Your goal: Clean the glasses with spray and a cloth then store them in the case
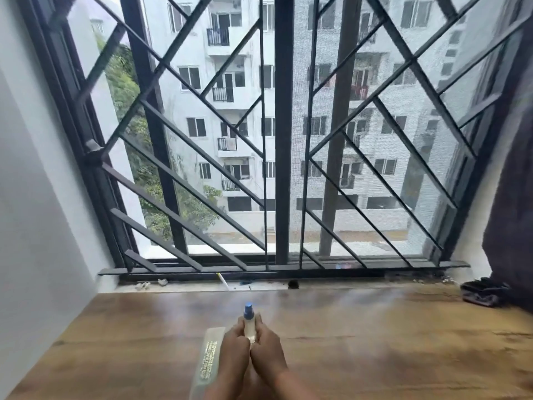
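A small clear spray bottle [249, 324] with a blue cap stands upright between both hands near the bottom centre of the head view. My left hand [234, 349] grips its left side and my right hand [267, 349] grips its right side, fingers curled round it. A long pale translucent glasses case [208, 362] with gold lettering lies on the wooden table [375, 356] just left of my left hand, partly hidden by my left forearm. No glasses and no cloth are plainly visible.
A barred, screened window [281, 140] fills the view beyond the table's far edge, with small debris on the sill [202, 284]. A dark crumpled object [484, 291] and a dark curtain [510, 197] sit at the right. A white wall [43, 226] bounds the left.
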`<action>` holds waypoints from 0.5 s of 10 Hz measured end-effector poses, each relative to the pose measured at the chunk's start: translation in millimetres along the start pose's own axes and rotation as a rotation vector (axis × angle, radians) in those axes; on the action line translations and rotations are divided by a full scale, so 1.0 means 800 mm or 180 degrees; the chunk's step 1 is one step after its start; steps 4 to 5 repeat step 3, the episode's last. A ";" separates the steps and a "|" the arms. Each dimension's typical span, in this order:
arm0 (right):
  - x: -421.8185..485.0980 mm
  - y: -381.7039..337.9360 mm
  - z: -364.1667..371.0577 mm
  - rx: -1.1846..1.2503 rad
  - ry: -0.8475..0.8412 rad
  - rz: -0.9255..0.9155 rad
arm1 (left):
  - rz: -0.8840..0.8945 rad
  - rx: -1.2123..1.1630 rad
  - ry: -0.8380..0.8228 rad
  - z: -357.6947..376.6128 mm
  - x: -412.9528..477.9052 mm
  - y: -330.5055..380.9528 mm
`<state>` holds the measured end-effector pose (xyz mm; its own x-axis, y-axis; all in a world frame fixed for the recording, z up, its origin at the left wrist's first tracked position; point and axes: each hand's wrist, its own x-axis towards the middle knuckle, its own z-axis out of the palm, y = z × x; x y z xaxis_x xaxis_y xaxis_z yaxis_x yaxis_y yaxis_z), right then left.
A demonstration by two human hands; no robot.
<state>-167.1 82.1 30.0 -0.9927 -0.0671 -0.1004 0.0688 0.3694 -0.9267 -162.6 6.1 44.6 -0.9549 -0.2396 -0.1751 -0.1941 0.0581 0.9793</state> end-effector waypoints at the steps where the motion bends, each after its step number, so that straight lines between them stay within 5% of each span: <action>1: 0.002 -0.001 0.002 -0.0001 -0.0006 -0.0053 | -0.0006 0.0056 0.0012 -0.001 0.004 -0.004; 5: -0.011 -0.008 -0.010 -0.0403 -0.0151 -0.0059 | -0.0179 0.0431 -0.0043 0.001 0.003 -0.015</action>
